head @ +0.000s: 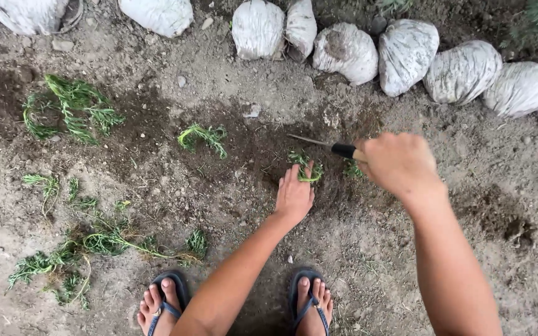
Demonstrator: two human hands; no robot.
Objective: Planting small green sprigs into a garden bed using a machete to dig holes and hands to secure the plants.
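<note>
A small tuft of feathery green weed (307, 167) sits low in a patch of dark, freshly disturbed soil (250, 149), its thin leaves curling out from between the fingers that grip it. The left hand (294, 196) rests on the ground with its fingers closed around the base of that tuft. Just to the right, the right hand (400, 165) is wrapped in a fist around the black handle of a narrow-bladed knife (325, 145), whose thin metal blade points left, low over the soil just beyond the tuft. Another small green sprig (352, 168) shows beside the right hand. Pulled green weeds (73, 109) lie scattered in loose heaps to the left on the pale dry dirt. A row of rounded grey-white stones (406, 56) borders the top of the bed. Below, two feet in dark blue flip-flops (309, 302) stand on the ground.
</note>
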